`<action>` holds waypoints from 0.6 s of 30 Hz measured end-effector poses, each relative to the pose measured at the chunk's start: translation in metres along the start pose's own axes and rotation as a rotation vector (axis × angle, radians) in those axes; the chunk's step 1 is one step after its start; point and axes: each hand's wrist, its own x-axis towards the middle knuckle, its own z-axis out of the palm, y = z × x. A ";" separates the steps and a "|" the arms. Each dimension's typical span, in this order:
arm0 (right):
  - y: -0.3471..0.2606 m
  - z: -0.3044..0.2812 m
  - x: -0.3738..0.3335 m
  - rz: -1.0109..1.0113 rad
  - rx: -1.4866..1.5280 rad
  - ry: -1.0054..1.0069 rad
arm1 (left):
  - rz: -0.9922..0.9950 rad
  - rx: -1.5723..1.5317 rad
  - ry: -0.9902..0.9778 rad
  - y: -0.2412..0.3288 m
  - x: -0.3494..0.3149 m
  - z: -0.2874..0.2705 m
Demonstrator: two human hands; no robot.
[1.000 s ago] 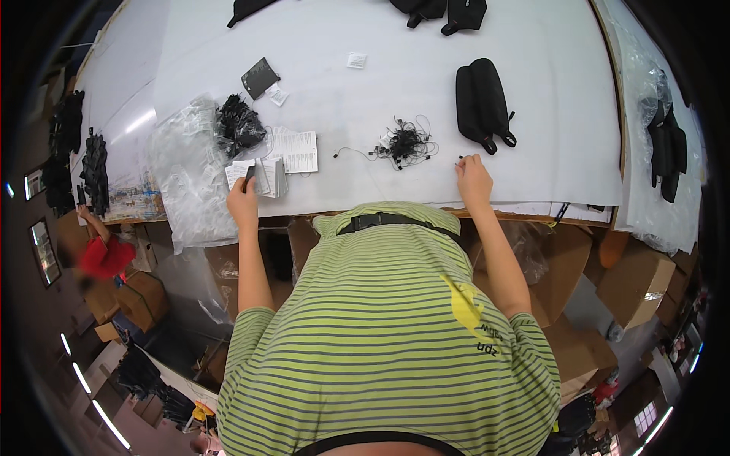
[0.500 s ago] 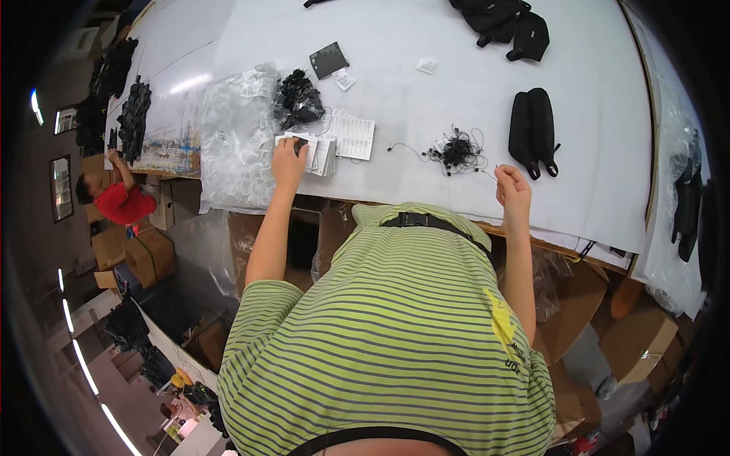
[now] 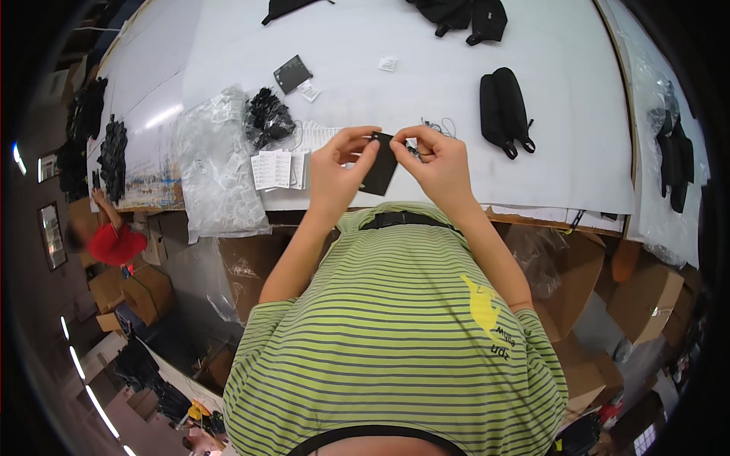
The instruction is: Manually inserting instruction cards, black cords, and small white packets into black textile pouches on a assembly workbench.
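My left hand (image 3: 338,171) pinches a black hang tag (image 3: 382,167) by its upper left edge, over the table's near edge. At the tag's top corner is my right hand (image 3: 441,161), thumb and forefinger pressed together on a thin tag string that is hardly visible. Mostly hidden behind the right hand lies a tangle of black tag strings (image 3: 449,128). Left of my hands sits a stack of white printed cards (image 3: 272,170), with a bunch of small black items (image 3: 268,120) in clear plastic above it.
Clear plastic bags (image 3: 217,163) cover the table's left part. A dark square card (image 3: 293,74) lies beyond them. A pair of black padded pieces (image 3: 502,110) lies on the right, with black pouches (image 3: 487,21) farther back. A person in red (image 3: 115,243) stands far left.
My left hand has lifted the black hang tag from the card stack and moved right. My right hand has come left from beside the string tangle to the tag. The view has shifted slightly.
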 end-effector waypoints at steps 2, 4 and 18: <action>0.000 -0.001 0.003 -0.011 -0.028 0.000 | -0.004 -0.030 -0.013 0.008 0.000 0.010; 0.001 -0.005 0.003 -0.017 -0.019 0.010 | 0.057 0.065 -0.019 0.011 0.002 0.014; 0.020 -0.014 0.032 0.287 0.286 -0.045 | 0.100 0.113 -0.147 0.007 0.042 0.023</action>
